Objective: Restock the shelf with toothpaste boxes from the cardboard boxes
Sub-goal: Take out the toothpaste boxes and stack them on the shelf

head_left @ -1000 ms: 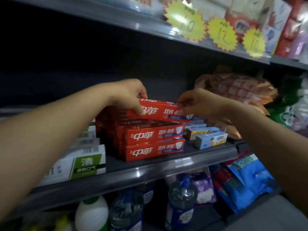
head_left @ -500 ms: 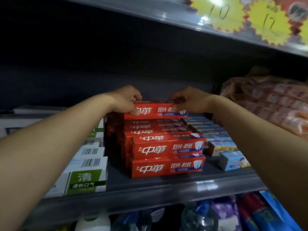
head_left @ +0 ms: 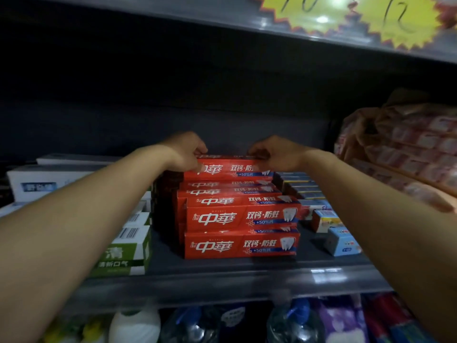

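Note:
A red toothpaste box (head_left: 227, 168) lies on top of the stack of red toothpaste boxes (head_left: 241, 230) in the middle of the grey shelf (head_left: 222, 280). My left hand (head_left: 184, 152) grips its left end, thumb on the front face and fingers curled over the top. At the right end, my right hand (head_left: 277, 153) grips the same box. Both forearms reach in from the lower corners. No cardboard box is in view.
Green-and-white boxes (head_left: 123, 251) and white boxes (head_left: 47, 180) sit left of the stack. Small blue and orange boxes (head_left: 341, 240) line its right side, with a wrapped pink bundle (head_left: 405, 149) beyond. Bottles (head_left: 294, 320) stand on the shelf below. Yellow price tags (head_left: 395, 18) hang above.
Both hands carried the top red box back over the stack and set it down level on it. The view has moved closer to the shelf.

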Available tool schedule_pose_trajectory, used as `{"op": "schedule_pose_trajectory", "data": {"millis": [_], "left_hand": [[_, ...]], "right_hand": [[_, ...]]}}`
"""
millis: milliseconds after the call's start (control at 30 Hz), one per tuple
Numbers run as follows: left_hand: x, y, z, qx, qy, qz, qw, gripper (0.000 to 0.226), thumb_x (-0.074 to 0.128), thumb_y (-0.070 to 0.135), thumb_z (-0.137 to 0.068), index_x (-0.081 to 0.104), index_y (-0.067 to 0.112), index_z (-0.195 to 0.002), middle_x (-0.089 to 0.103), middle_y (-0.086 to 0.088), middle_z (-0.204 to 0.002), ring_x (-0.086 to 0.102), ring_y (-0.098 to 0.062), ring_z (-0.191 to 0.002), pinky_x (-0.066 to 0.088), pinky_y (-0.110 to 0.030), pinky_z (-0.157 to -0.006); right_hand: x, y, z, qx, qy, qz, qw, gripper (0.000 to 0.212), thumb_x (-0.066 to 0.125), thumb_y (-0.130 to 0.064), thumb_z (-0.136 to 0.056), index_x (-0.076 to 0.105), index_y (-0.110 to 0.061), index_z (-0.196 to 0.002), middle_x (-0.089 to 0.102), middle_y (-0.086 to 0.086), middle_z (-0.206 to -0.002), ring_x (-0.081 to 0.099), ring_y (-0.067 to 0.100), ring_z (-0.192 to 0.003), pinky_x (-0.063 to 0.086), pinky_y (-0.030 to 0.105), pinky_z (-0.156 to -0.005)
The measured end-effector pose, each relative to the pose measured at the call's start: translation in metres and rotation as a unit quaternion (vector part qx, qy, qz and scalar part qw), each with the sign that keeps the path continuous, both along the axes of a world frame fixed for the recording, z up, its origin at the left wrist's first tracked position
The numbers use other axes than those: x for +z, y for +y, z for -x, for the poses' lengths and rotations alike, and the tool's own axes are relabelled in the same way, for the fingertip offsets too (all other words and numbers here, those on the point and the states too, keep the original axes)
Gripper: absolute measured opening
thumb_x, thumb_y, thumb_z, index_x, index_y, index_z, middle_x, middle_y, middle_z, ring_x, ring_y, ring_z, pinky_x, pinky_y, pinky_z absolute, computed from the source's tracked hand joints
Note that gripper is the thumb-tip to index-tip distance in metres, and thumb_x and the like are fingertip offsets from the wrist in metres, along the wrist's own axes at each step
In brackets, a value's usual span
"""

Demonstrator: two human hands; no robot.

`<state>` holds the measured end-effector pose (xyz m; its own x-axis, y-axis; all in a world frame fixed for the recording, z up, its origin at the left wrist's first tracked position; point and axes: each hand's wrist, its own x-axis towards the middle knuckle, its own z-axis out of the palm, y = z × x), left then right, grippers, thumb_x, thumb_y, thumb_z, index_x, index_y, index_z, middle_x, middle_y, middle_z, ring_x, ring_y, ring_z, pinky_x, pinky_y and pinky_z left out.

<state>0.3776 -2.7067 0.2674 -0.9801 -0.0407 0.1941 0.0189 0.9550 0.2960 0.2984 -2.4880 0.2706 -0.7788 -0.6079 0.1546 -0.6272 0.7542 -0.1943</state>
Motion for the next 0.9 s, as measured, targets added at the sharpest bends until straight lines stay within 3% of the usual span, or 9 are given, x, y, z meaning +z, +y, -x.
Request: {"op": "schedule_pose_trajectory", "data": {"millis": [333, 467, 567, 667, 733, 800, 900], "left_hand": [[0.021, 0.048, -0.020, -0.043, 0.082, 0.038, 0.995, 0.059, 0.068, 0.026, -0.088, 0.045, 0.022, -0.142, 0.045, -0.002, -0.146, 0.045, -0.022, -0.131, 0.039, -0.034, -0.105], [0.013, 0.098, -0.025, -0.125, 0.124, 0.006, 0.984, 0.056, 0.068, 0.026, -0.086, 0.050, 0.020, -0.138, 0.049, -0.001, -0.142, 0.048, -0.019, -0.128, 0.040, -0.031, -0.104], [-0.003, 0.142, -0.030, -0.178, 0.134, -0.006, 0.975, 0.051, 0.068, 0.022, -0.086, 0.054, 0.016, -0.135, 0.055, -0.004, -0.137, 0.052, -0.020, -0.124, 0.041, -0.027, -0.101], [-0.025, 0.183, -0.033, -0.211, 0.110, -0.032, 0.971, 0.042, 0.067, 0.017, -0.084, 0.061, 0.013, -0.125, 0.062, -0.007, -0.126, 0.057, -0.022, -0.116, 0.046, -0.027, -0.095], [-0.043, 0.208, -0.033, -0.220, 0.083, -0.056, 0.970, 0.042, 0.067, 0.016, -0.084, 0.060, 0.010, -0.124, 0.062, -0.009, -0.127, 0.057, -0.023, -0.116, 0.046, -0.029, -0.095], [-0.059, 0.229, -0.031, -0.215, 0.046, -0.078, 0.972, 0.049, 0.065, 0.016, -0.086, 0.051, 0.005, -0.131, 0.053, -0.013, -0.136, 0.050, -0.026, -0.125, 0.042, -0.030, -0.100], [-0.079, 0.249, -0.022, -0.192, -0.017, -0.150, 0.970, 0.060, 0.063, 0.011, -0.087, 0.036, 0.003, -0.139, 0.040, -0.014, -0.145, 0.043, -0.026, -0.130, 0.040, -0.031, -0.105]], "right_hand": [[0.010, 0.025, -0.022, -0.060, 0.075, 0.011, 0.995, 0.065, 0.068, -0.030, -0.087, 0.039, -0.016, -0.144, 0.043, 0.001, -0.148, 0.041, 0.018, -0.134, 0.033, 0.025, -0.104], [0.006, 0.063, -0.041, -0.071, 0.113, -0.007, 0.991, 0.054, 0.064, -0.016, -0.089, 0.047, -0.009, -0.139, 0.047, 0.007, -0.144, 0.045, 0.021, -0.130, 0.034, 0.024, -0.102], [-0.003, 0.101, -0.053, -0.072, 0.099, -0.028, 0.992, 0.047, 0.067, -0.012, -0.085, 0.056, -0.009, -0.131, 0.060, 0.008, -0.129, 0.056, 0.015, -0.112, 0.040, 0.023, -0.091], [-0.016, 0.142, -0.062, -0.090, 0.064, -0.048, 0.993, 0.044, 0.068, -0.020, -0.081, 0.061, -0.012, -0.124, 0.064, 0.005, -0.118, 0.057, 0.010, -0.099, 0.043, 0.023, -0.083], [-0.025, 0.166, -0.068, -0.105, 0.057, -0.073, 0.990, 0.045, 0.068, -0.022, -0.082, 0.059, -0.011, -0.126, 0.062, 0.007, -0.120, 0.054, 0.011, -0.098, 0.035, 0.018, -0.078], [-0.033, 0.187, -0.076, -0.129, 0.060, -0.099, 0.985, 0.048, 0.067, -0.021, -0.086, 0.054, -0.012, -0.131, 0.060, 0.005, -0.125, 0.056, 0.017, -0.104, 0.025, 0.011, -0.070], [-0.049, 0.215, -0.069, -0.148, 0.032, -0.081, 0.985, 0.057, 0.068, -0.019, -0.085, 0.047, -0.013, -0.138, 0.059, 0.003, -0.125, 0.055, 0.022, -0.116, 0.031, 0.014, -0.076]]}}
